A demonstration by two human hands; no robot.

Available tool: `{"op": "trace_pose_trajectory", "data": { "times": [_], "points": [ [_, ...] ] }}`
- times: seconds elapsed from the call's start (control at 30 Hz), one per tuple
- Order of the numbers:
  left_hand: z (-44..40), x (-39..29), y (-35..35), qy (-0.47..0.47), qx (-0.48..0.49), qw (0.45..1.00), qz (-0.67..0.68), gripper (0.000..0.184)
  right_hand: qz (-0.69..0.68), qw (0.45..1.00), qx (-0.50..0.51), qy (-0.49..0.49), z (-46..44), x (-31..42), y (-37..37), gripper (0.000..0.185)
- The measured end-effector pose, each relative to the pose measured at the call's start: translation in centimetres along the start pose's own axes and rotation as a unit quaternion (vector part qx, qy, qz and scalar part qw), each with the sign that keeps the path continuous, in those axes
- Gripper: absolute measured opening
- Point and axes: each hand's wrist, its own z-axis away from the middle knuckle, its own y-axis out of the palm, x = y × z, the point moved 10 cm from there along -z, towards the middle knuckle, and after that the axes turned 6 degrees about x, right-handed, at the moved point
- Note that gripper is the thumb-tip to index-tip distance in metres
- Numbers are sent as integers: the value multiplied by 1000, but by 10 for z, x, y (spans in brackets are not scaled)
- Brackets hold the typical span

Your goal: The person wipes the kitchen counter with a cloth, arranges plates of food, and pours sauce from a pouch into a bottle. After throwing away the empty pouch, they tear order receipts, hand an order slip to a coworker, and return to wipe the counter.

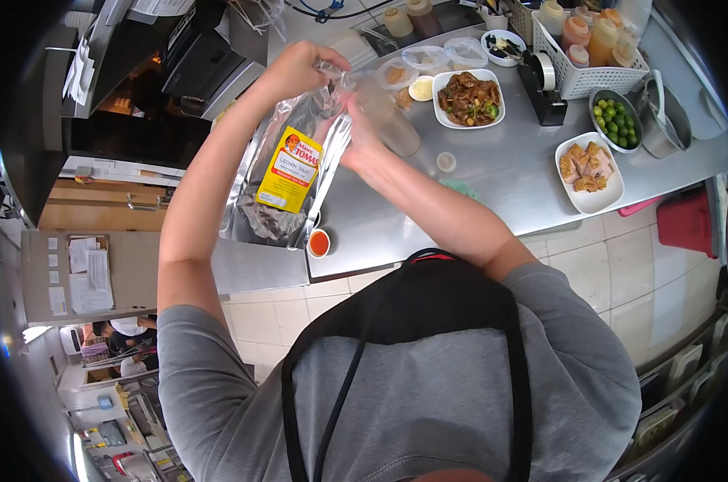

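A large silver foil pouch (247, 191) with a yellow "Mang Tomas" lechon sauce label hangs in front of me over the counter. My left hand (304, 71) is closed on its crumpled top corner. My right hand (361, 135) is closed at the pouch's side edge, fingers partly hidden behind the foil. Right beside that hand, a clear, cloudy plastic bottle (396, 128) stands on the counter with its upper end near the pouch's top corner. Whether the right hand also touches the bottle, I cannot tell. A small cup of orange-red sauce (319, 243) sits below the pouch.
On the steel counter (492, 161) are a plate of meat and broccoli (468, 100), a dish of fried pieces (589, 178), a bowl of green citrus (615, 123), a tape dispenser (543, 88) and a basket of sauce bottles (593, 76). A small round cap (447, 161) lies nearby.
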Motion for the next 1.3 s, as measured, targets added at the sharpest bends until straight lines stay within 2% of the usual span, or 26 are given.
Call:
{"op": "trace_pose_trajectory", "data": {
  "times": [0.07, 0.2, 0.27, 0.3, 0.37, 0.4, 0.43, 0.5, 0.57, 0.6, 0.67, 0.7, 0.73, 0.8, 0.83, 0.87, 0.9, 0.93, 1.0, 1.07, 1.1, 1.13, 1.17, 1.2, 1.27, 1.3],
  "points": [
    [-1, 1, 11, 0, 48, 999, 0, 33, -2, 1000, 11, 11, 7, -3, -2, 31],
    [10, 7, 20, 13, 39, 999, 31, 33, 56, 997, 50, -1, 21, -2, -5, 34],
    [27, 18, 21, -17, 19, 995, 98, 35, 199, 975, 43, 93, 44, -8, -16, 40],
    [39, 24, 23, -16, 15, 995, 101, 35, 316, 938, 37, 139, 64, -2, -24, 46],
    [72, 51, 13, -38, -100, 985, 138, 35, 594, 788, 23, 159, 91, 30, -57, 40],
    [88, 63, 25, -38, -105, 983, 143, 35, 732, 665, 7, 150, 105, 52, -84, 37],
    [109, 88, 31, -84, -169, 966, 178, 35, 845, 518, -8, 135, 118, 74, -102, 34],
    [143, 134, 66, -160, -250, 923, 245, 34, 973, 224, 15, -59, 173, 85, -70, 29],
    [162, 164, 119, -219, -282, 874, 330, 33, 971, 160, 67, -164, 207, 79, -59, 30],
    [165, 172, 147, -247, -296, 840, 381, 33, 973, 150, 70, -162, 213, 86, -70, 30],
    [156, 189, 197, -229, -315, 796, 465, 33, 957, 257, 20, -131, 215, 112, -98, 33],
    [148, 193, 220, -203, -310, 771, 517, 33, 924, 351, -32, -149, 217, 130, -91, 27],
    [141, 193, 236, -177, -303, 745, 568, 32, 928, 342, -30, -148, 213, 131, -75, 27],
    [134, 192, 250, -204, -253, 777, 539, 30, 839, 490, -172, -162, 203, 168, -53, 20],
    [139, 187, 231, -215, -291, 862, 356, 31, 837, 481, -151, -214, 193, 170, -17, 19],
    [141, 172, 214, -217, -318, 910, 156, 33, 832, 470, -128, -266, 179, 170, 21, 18],
    [151, 135, 184, -246, -391, 882, 87, 37, 828, 467, -90, -298, 161, 165, 52, 20],
    [139, 112, 171, -192, -408, 886, 107, 43, 822, 464, -51, -328, 142, 158, 78, 21],
    [108, 86, 154, -113, -421, 880, 187, 54, 860, 416, -50, -292, 98, 135, 108, 23],
    [76, 72, 145, -84, -422, 869, 246, 59, 864, 434, 35, -253, 48, 103, 110, 23],
    [59, 71, 148, -77, -398, 858, 315, 66, 866, 430, 38, -254, 37, 97, 103, 23],
    [45, 73, 151, -70, -371, 843, 383, 72, 919, 287, 69, -259, 28, 77, 96, 23],
    [37, 76, 153, -69, -373, 842, 383, 72, 951, 139, 98, -258, 24, 58, 91, 23],
    [31, 83, 160, -107, -369, 851, 360, 73, 951, 137, 100, -258, 25, 58, 93, 23],
    [29, 92, 163, -147, -362, 857, 336, 74, 945, 236, 69, -217, 26, 72, 87, 21],
    [27, 89, 163, -143, -328, 870, 339, 76, 945, 236, 68, -215, 30, 76, 89, 21]
  ]
}}
